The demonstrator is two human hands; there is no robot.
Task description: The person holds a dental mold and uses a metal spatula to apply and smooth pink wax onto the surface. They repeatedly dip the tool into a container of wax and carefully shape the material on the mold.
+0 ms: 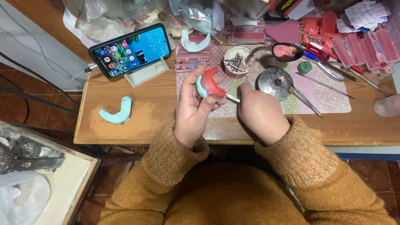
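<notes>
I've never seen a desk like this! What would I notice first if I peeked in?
First, the red and pale green horseshoe-shaped mould held up in the left hand, mid-desk, with the right hand bringing a thin metal tool to it. Then the bright phone propped on a stand at the back left, and another pale green mould lying on the wood.

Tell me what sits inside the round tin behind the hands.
The round tin holds a jumble of small metal tools, their tips poking up past the rim. Whatever lies beneath them at the bottom is covered, and a curved metal handle crosses its right edge.
</notes>
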